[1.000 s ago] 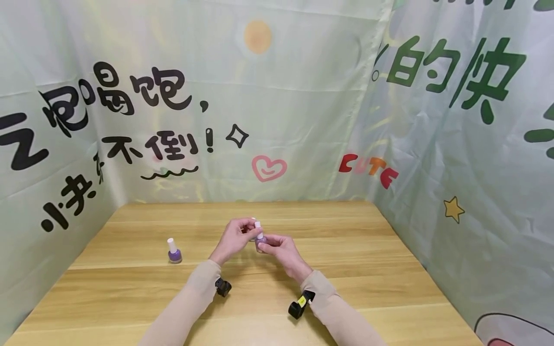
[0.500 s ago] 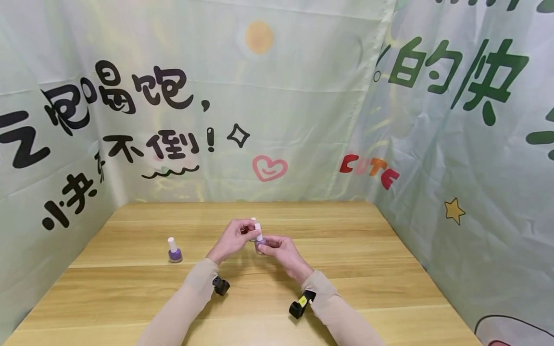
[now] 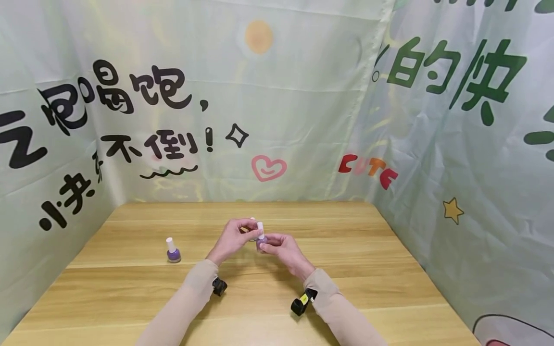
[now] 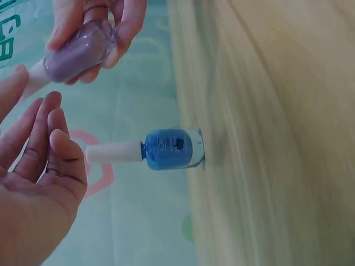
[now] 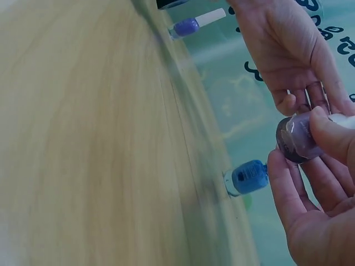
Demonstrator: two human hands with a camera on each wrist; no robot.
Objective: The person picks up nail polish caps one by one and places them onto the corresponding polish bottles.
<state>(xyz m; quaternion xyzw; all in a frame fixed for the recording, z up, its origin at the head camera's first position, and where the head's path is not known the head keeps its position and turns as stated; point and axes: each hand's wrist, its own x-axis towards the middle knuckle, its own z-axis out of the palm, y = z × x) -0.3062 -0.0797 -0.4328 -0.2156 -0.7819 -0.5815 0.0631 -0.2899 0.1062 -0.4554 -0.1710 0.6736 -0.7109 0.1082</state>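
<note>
Between both hands, above the table, is a light purple nail polish bottle (image 4: 80, 52) with a white cap. My right hand (image 3: 283, 251) holds its glass body between thumb and fingers. The thumb and a finger of my left hand (image 3: 235, 238) pinch the white cap, and its other fingers are loosely bent. Behind the hands a blue nail polish bottle (image 4: 169, 149) with a white cap stands upright on the table; in the head view the left hand mostly hides it. To the left, a darker purple nail polish bottle (image 3: 173, 254) stands upright on the table.
The wooden table (image 3: 346, 269) reaches back to a pale green printed cloth (image 3: 303, 120), which hangs at the back and both sides. A black wrist camera (image 3: 219, 287) is strapped to the left wrist, another camera (image 3: 301, 303) to the right.
Both hands stay almost in place with the light purple bottle, shifting only slightly. The two standing bottles have not moved on the table.
</note>
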